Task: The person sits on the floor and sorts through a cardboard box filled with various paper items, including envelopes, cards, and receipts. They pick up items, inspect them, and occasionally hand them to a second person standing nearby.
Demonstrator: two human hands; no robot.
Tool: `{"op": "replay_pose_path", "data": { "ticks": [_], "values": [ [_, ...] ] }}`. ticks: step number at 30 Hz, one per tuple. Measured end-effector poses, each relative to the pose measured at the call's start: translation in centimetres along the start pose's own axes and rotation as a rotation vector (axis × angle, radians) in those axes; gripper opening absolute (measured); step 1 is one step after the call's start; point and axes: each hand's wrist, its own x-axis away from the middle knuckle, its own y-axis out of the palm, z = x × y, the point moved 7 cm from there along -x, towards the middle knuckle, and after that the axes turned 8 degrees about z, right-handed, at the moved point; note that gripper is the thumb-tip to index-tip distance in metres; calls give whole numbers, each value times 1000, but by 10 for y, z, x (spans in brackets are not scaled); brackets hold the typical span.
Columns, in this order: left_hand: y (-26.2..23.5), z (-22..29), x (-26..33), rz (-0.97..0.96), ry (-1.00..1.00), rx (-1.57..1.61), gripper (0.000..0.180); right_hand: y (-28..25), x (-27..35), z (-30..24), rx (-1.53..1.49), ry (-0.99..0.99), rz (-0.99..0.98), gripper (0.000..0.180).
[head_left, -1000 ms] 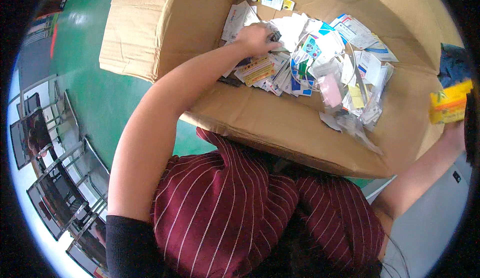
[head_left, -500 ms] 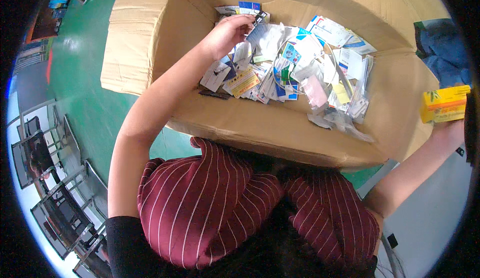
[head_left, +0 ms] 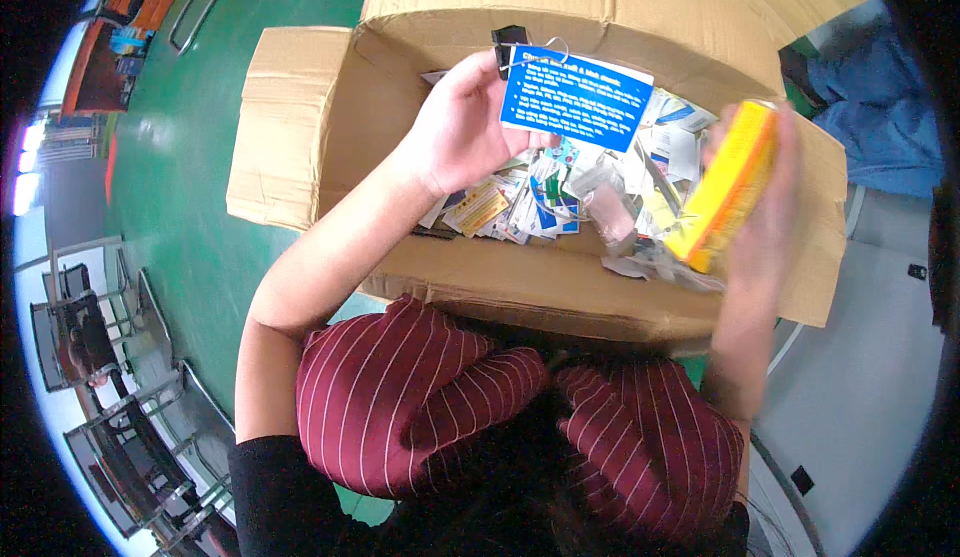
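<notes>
Lifted clear of the heap since half a second ago: blue printed card with white text (head_left: 577, 97), now pinched at its left edge in the closed left hand (head_left: 462, 127), above the far-left corner of the large brown cardboard box (head_left: 300, 127). Brought in from the right too: flat yellow carton (head_left: 727, 189), gripped by the right hand (head_left: 765, 222) over the box's right edge. Seemingly mid-sort, card picked and being read; next probably needs matching or placing card against carton, well above the loose leaflets and packets (head_left: 560, 202).
</notes>
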Motion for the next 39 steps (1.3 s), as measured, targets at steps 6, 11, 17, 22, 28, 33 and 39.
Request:
{"op": "replay_pose_path", "data": {
  "ticks": [6, 11, 17, 22, 28, 33, 39],
  "values": [
    [25, -15, -7, -36, -56, -16, 40, 33, 9, 34, -190, 160, -176, 53],
    [39, -16, -10, -115, -80, -51, 41, 29, 8, 36, -241, 159, -207, 53],
    [43, -24, -18, -17, -86, -173, 39, 35, 14, 27, -212, 101, -307, 32],
    [47, -14, -25, 175, 112, -633, 42, 17, 6, 8, -84, -78, -233, 26],
    [81, -3, -32, 42, 299, -1061, 35, 8, 20, -42, 241, -331, -179, 24],
    [110, -6, -37, -25, 310, -1185, 32, -2, 28, -72, 271, -436, -135, 26],
    [130, -12, -43, -9, 340, -1091, 29, -18, 27, -82, 209, -420, -45, 30]
  ]
}}
